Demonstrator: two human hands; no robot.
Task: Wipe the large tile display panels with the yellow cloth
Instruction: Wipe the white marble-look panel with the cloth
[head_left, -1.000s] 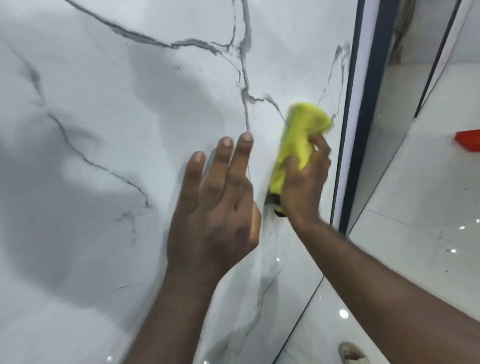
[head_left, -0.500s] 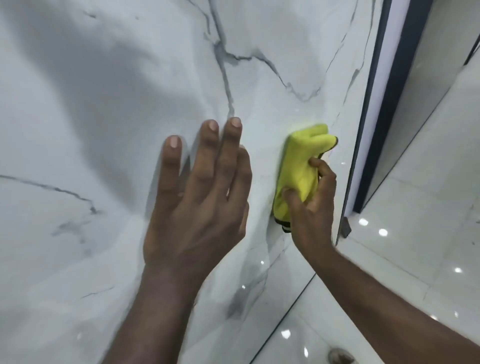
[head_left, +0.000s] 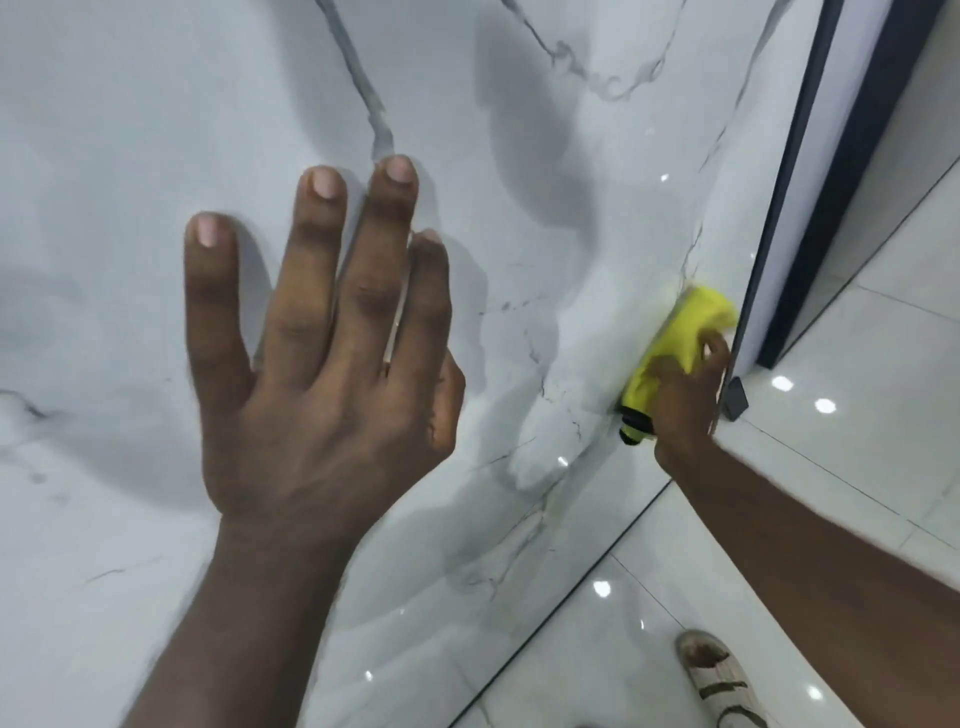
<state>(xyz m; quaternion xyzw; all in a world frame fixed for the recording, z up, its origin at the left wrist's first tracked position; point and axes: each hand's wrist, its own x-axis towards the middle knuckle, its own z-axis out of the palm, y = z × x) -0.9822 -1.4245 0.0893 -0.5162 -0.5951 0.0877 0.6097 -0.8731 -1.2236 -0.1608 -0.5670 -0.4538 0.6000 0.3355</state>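
Note:
A large glossy white tile panel (head_left: 130, 130) with grey marble veins fills the left and middle of the head view. My left hand (head_left: 317, 364) lies flat on it with straight, spread fingers. Low at the panel's right edge, my right hand (head_left: 685, 400) grips a folded yellow cloth (head_left: 675, 343) and presses it against the tile. The cloth has a black trim at its lower end.
A dark frame strip (head_left: 795, 182) borders the panel on the right, with a small dark bracket (head_left: 735, 397) at its foot. Glossy white floor tiles (head_left: 857, 441) stretch to the right. A foot in a pale sandal (head_left: 719, 675) stands near the bottom.
My right hand has slid the yellow cloth down the panel's right edge towards the floor. My left hand stays flat on the tile, and the camera has tilted down.

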